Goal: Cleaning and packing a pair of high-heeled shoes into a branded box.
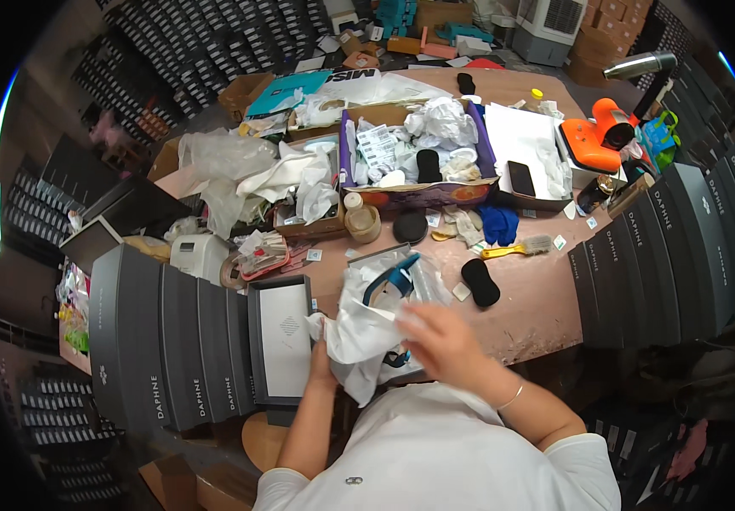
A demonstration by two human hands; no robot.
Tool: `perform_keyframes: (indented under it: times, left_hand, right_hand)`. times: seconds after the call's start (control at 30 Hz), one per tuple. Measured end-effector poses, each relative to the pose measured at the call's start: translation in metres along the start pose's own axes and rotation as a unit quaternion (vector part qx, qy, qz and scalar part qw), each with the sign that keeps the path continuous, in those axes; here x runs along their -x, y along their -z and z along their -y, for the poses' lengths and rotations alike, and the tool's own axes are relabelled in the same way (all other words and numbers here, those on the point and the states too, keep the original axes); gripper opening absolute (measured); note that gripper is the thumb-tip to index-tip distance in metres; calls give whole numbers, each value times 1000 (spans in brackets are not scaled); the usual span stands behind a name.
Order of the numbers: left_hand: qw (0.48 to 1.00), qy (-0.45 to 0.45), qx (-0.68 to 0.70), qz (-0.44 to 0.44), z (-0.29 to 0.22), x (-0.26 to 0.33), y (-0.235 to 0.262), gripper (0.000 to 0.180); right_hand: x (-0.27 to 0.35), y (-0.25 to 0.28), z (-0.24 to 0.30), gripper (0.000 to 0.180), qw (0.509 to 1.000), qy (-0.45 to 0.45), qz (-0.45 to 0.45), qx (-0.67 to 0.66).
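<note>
In front of me lies a shoe box [384, 250] lined with crumpled white tissue paper [363, 319]. A teal strap of what looks like a sandal [402, 277] sticks out at its far end, and a darker piece shows near the close end. My left hand [322, 364] is closed at the paper's left edge, its fingers partly hidden by it. Over the right side of the paper is my right hand [444, 341], its fingers smeared by motion, so whether they grip is unclear. An open grey box part [285, 341] with a pale inside lies left of my left hand.
Grey shoe boxes stand in rows at left [176, 341] and right [674, 255]. Beyond are a purple carton [418, 198] of crumpled paper, a jar [362, 220], a yellow-handled brush [516, 248], a black sponge-like pad [480, 283], a phone [520, 178] and an orange device [593, 140].
</note>
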State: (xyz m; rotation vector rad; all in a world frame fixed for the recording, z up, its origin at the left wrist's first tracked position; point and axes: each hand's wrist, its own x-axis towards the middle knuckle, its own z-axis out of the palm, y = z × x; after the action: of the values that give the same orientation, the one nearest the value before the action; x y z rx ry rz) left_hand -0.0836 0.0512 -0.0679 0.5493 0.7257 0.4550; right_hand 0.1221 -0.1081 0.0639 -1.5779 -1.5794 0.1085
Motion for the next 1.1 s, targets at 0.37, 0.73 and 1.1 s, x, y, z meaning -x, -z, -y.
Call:
perform_keyframes:
  times: [0.37, 0.73, 1.1]
  left_hand:
    - [987, 9, -137, -88, -52, 26, -39, 52]
    - [732, -608, -281, -126, -78, 77, -87, 44]
    - [668, -164, -717, 112, -35, -30, -18, 95]
  right_hand:
    - [-2, 14, -23, 50, 973, 41, 193, 117]
    - [42, -13, -116, 43, 833, -455, -47, -311]
    - [45, -11, -76, 51, 439, -453, -15, -776]
